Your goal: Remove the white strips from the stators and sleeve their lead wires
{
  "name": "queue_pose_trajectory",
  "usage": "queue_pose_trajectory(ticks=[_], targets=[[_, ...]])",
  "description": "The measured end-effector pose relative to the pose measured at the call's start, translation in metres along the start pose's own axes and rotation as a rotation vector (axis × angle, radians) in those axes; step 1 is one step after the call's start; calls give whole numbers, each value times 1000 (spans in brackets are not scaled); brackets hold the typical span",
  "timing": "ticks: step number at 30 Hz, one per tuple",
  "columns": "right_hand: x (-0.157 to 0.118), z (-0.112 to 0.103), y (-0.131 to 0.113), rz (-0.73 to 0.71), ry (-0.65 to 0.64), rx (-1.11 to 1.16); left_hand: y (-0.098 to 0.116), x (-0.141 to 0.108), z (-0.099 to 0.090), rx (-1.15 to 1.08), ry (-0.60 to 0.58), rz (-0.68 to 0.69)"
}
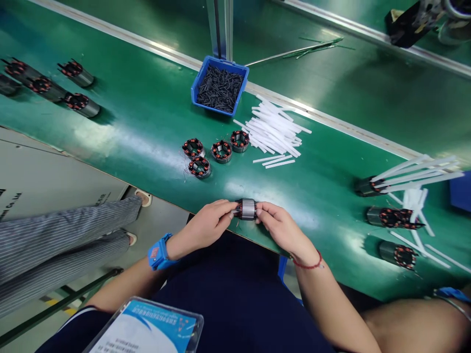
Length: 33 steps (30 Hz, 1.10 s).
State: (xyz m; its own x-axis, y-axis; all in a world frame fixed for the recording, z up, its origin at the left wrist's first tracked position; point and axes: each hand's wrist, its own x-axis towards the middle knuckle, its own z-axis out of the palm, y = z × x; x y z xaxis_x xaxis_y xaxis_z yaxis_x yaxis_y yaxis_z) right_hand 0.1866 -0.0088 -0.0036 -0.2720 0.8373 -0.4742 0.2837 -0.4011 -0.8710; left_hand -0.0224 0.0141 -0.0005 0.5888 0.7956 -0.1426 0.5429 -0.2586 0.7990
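A silver metal stator core (pixel 248 209) lies on its side at the front edge of the green table, held between both hands. The fingertips of my left hand (pixel 211 221) pinch its left end, where dark and copper-coloured winding parts show. My right hand (pixel 281 226) grips the right end with thumb and fingers. Beyond it stand several short wound rings, one of them a ring (pixel 221 151) with orange coils. Farther back are a pile of white strips (pixel 275 128) and a blue bin (pixel 194 95) full of small black pieces.
Several stators (pixel 84 105) stand at the far left. At the right are more stators (pixel 392 252), some with white strips in them. A co-worker's arm (pixel 419 318) reaches in at lower right. A person's striped trouser legs (pixel 73 235) show at left. A metal post (pixel 221 29) rises behind the bin.
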Motion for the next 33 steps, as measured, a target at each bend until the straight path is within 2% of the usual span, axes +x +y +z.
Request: queue_pose_trajectory(ticks=[5, 11, 15, 19, 24, 26, 33], targets=[[0, 3, 1, 74, 10, 150, 4, -2, 9, -36, 79, -40], [-6, 10, -1, 87, -50, 354, 3, -7, 22, -207, 220, 13], [-9, 16, 6, 89, -20, 415, -1, -12, 28, -277, 316, 70], [-10, 23, 14, 48, 80, 337, -2, -14, 26, -343, 334, 70], [-13, 30, 13, 61, 243, 127, 6, -9, 22, -263, 257, -63], [-15, 30, 11, 68, 243, 90, 9, -5, 23, -217, 272, -88], [-27, 20, 13, 108, 122, 27, 11, -1, 27, -196, 322, -97]])
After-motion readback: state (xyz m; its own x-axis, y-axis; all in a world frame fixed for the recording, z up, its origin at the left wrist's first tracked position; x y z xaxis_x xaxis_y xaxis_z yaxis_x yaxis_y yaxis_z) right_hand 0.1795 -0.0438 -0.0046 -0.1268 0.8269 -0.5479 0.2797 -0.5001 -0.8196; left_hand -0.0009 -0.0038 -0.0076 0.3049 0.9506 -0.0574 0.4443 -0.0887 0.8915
